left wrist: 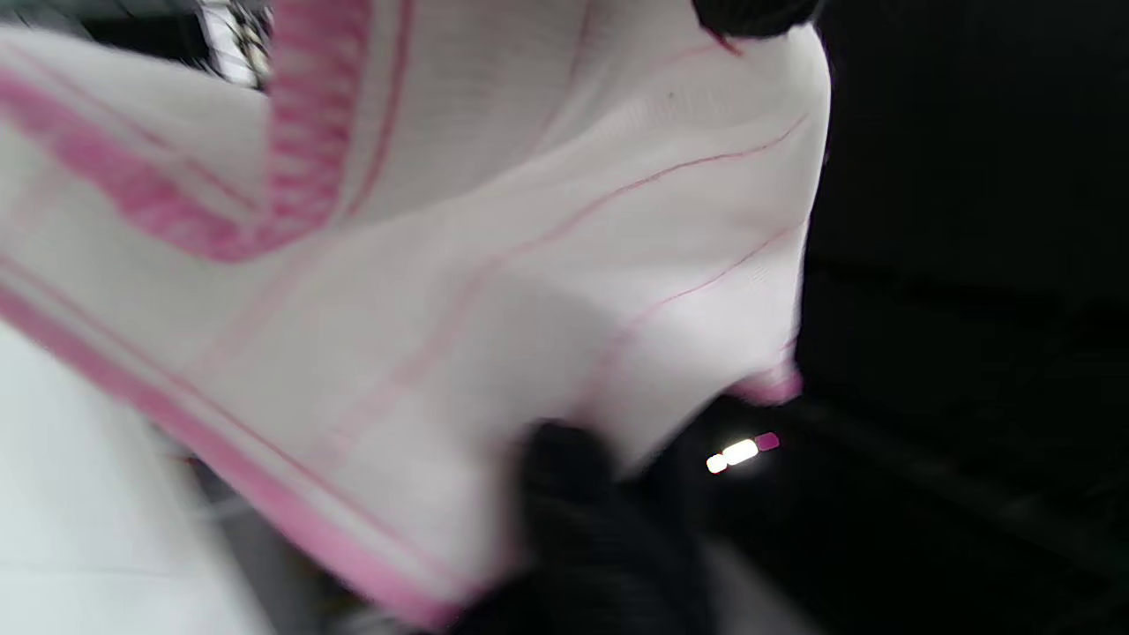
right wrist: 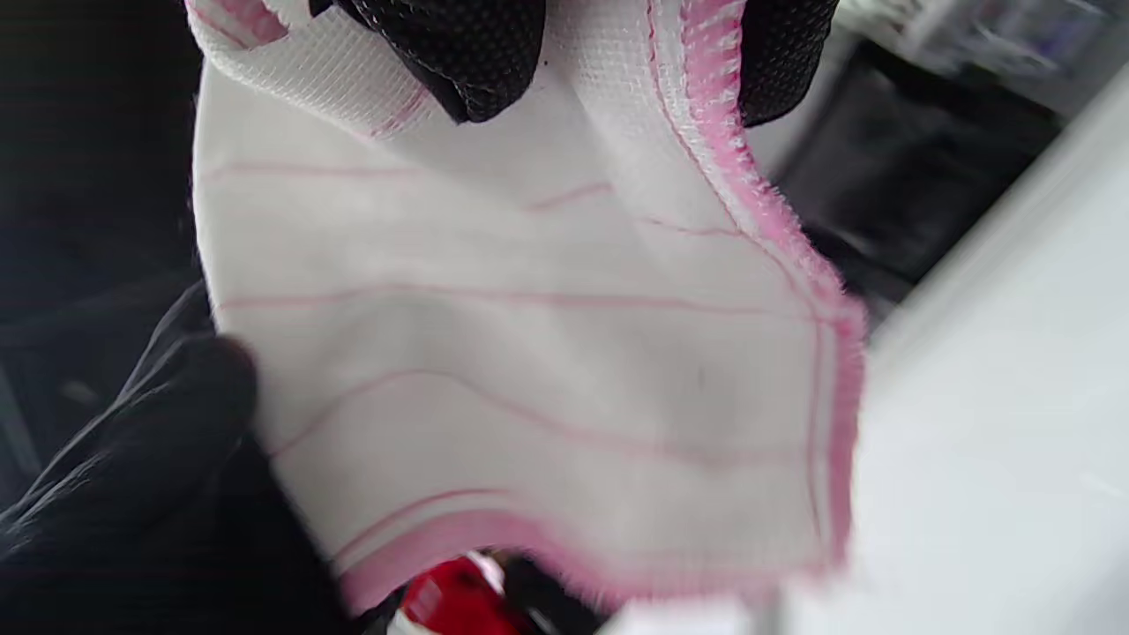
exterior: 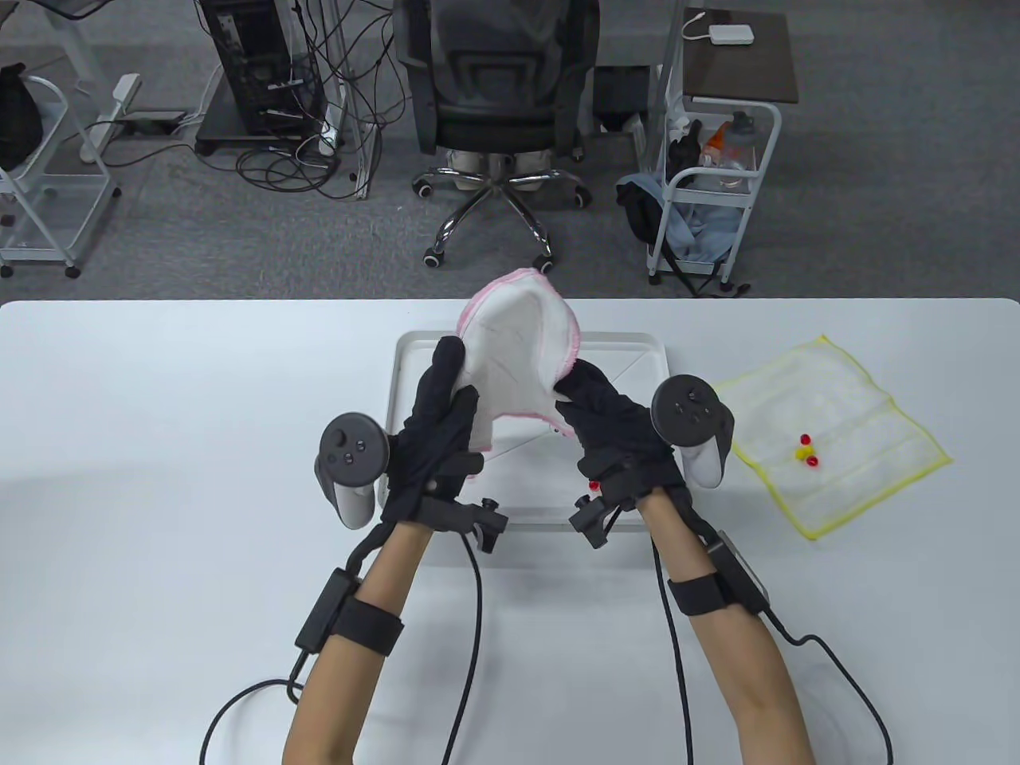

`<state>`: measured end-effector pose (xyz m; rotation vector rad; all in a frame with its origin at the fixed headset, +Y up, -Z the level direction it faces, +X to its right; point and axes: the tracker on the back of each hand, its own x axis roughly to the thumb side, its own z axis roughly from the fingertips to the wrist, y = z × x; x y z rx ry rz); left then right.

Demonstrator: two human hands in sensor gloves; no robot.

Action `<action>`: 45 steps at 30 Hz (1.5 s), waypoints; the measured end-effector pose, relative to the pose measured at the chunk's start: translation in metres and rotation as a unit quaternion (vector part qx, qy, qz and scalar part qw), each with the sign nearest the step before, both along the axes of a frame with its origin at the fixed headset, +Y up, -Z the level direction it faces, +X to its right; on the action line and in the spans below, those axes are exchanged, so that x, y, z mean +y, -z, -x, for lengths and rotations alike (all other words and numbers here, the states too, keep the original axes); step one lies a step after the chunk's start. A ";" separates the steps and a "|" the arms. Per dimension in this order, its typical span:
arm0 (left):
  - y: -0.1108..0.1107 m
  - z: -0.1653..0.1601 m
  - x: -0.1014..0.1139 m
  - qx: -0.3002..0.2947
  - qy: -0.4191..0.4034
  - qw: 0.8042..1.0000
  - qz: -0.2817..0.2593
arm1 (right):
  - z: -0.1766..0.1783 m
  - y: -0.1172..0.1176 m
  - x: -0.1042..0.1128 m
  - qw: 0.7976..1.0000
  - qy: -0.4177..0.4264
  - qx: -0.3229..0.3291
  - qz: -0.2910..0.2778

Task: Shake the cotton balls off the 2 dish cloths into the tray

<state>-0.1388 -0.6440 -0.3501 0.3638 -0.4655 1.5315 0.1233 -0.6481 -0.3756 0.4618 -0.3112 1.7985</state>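
Note:
Both gloved hands hold a white dish cloth with a pink edge [exterior: 518, 343] up above the white tray [exterior: 637, 341]. My left hand [exterior: 450, 374] grips the cloth's left side, and my right hand [exterior: 578, 384] pinches its right side. The cloth bulges upward between them, and no balls show on it. It fills the left wrist view [left wrist: 494, 265], and in the right wrist view [right wrist: 547, 353] my fingertips [right wrist: 467, 53] pinch its top edge. A red ball [exterior: 594, 484] lies in the tray by my right wrist. A yellow-edged cloth [exterior: 845, 414] lies flat to the right with red and yellow balls [exterior: 806, 451] on it.
The tray sits mid-table in front of me. Glove cables trail from both forearms across the near table [exterior: 159, 494]. Beyond the far edge stand an office chair [exterior: 498, 96] and a wire trolley [exterior: 717, 183].

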 end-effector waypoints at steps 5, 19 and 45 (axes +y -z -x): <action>0.018 -0.003 -0.005 0.014 0.121 0.990 0.072 | 0.007 0.010 -0.009 0.991 0.050 0.046 0.112; -0.005 0.107 -0.029 0.154 -0.021 0.980 0.121 | -0.011 -0.004 -0.005 0.991 -0.126 0.022 0.038; -0.038 0.187 -0.070 0.168 0.084 0.935 0.302 | -0.097 -0.078 -0.034 0.975 -0.210 -0.061 0.042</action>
